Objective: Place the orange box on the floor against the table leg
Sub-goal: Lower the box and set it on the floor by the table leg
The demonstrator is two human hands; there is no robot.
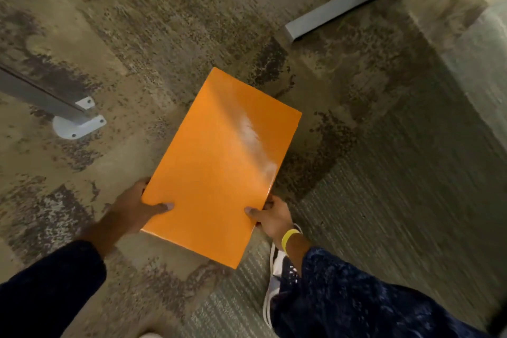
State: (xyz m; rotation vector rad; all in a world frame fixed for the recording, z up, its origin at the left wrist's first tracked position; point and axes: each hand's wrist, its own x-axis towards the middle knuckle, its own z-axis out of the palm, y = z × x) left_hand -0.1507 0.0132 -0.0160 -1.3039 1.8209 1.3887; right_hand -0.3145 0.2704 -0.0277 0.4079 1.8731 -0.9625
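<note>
While the orange box (219,167) is carried flat above the patterned carpet floor (164,22), the person should lower it slowly and keep it level, then slide its long edge to the grey bench leg (348,3) at upper right; the other leg with the bolted foot plate (79,123) stands at left. Both grips clasp the near end of the box: the left hand (137,206) at its left corner, the right hand (271,217) at the right edge, thumbs on top. The box reaches forward, well apart from both legs.
</note>
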